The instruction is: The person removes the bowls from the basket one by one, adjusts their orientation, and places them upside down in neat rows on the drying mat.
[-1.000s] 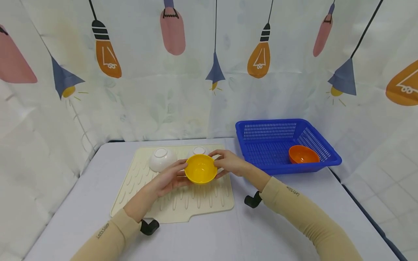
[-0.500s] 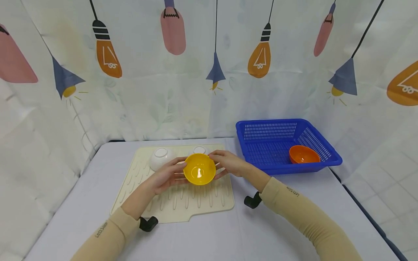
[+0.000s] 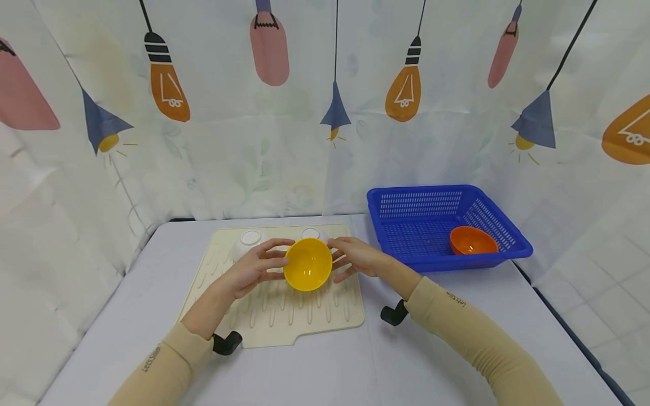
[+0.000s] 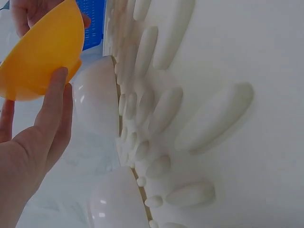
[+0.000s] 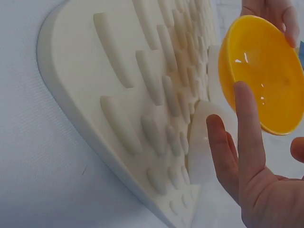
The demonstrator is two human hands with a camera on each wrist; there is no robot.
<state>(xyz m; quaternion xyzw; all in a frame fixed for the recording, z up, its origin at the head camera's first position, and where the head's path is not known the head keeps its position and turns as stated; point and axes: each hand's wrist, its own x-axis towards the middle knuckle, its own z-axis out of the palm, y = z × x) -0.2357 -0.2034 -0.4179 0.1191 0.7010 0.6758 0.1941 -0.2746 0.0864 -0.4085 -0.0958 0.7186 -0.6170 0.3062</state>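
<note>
Well, yellow bowl point(image 3: 307, 265) tilts; basket point(image 3: 413, 225) holds orange bowl point(image 3: 473, 241).

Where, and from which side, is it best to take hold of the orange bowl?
Likely the left rim of the orange bowl, from above: it sits mouth up, so that edge is exposed, and the blue basket shows bare floor on that side, whereas its right wall is close.

A lamp-print curtain point(image 3: 218, 160) (faintly leafy, it seems) hangs behind the white table point(image 3: 335, 372).
</note>
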